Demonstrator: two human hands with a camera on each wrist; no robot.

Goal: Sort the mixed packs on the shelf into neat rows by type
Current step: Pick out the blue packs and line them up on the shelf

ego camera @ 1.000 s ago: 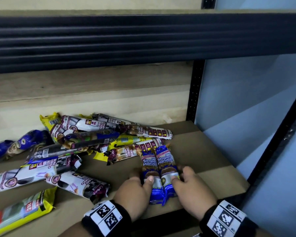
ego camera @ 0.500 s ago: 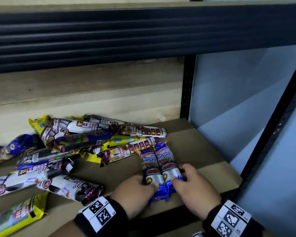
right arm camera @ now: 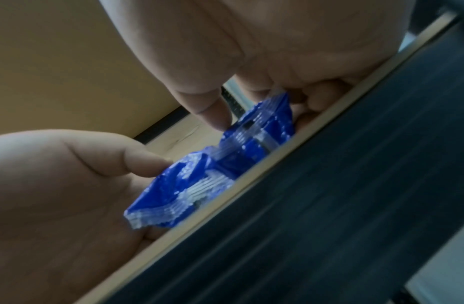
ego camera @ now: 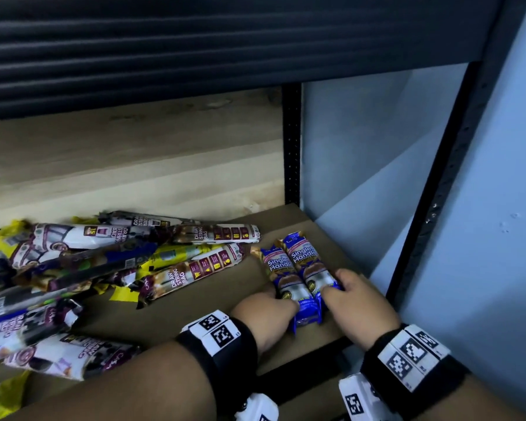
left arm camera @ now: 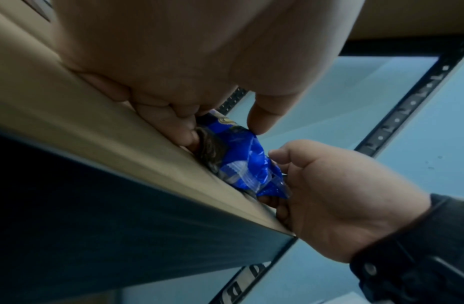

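Two blue "Single Handle" packs (ego camera: 296, 273) lie side by side, lengthwise, near the right end of the brown shelf board (ego camera: 195, 302). My left hand (ego camera: 274, 306) grips the left pack from its left side, thumb on top. From the right, my right hand (ego camera: 348, 288) holds the right pack the same way. In the left wrist view my left hand (left arm camera: 189, 123) pinches the blue pack (left arm camera: 241, 162) at the shelf's front edge, with my right hand (left arm camera: 329, 195) opposite. The right wrist view has my right hand (right arm camera: 213, 115) on the crimped blue pack ends (right arm camera: 225, 164).
A mixed pile of packs (ego camera: 110, 256), white-purple "Draw String Bag", yellow and dark ones, covers the shelf's left half. More white-purple packs (ego camera: 67, 357) lie at the front left. A black upright (ego camera: 292, 147) stands at the back right, another black upright (ego camera: 438, 214) at the front right. The dark upper beam (ego camera: 225, 41) hangs overhead.
Both hands have slid the pair of blue packs to the right and a little back, away from the pile and towards the shelf's right end. The hold looks unchanged.
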